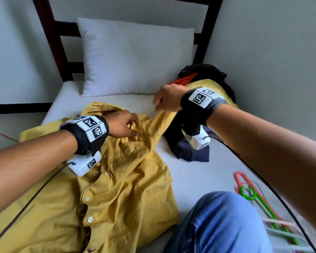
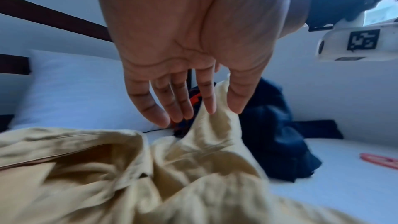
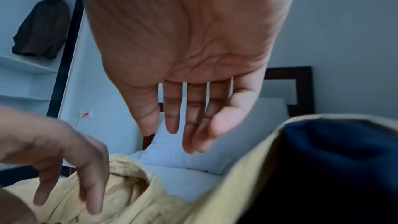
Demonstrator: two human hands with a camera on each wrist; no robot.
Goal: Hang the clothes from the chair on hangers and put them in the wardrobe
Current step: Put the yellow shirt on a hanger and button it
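A bent knee in blue denim (image 1: 221, 221) fills the near foreground; beside it a bundle of red, green and pink plastic hangers (image 1: 259, 199) lies on the white mattress (image 1: 186, 172); the mustard-yellow buttoned cotton shirt (image 1: 106, 189) is spread front-up across the bed; the left hand (image 1: 123, 124) hovers over its collar with fingers relaxed, gripping nothing; the right hand (image 1: 169, 97), likewise released, hangs above the outstretched sleeve, near a dark navy garment (image 1: 188, 150). The step appears to be laying the shirt out; next, a hanger must be fetched and fed into the neck opening.
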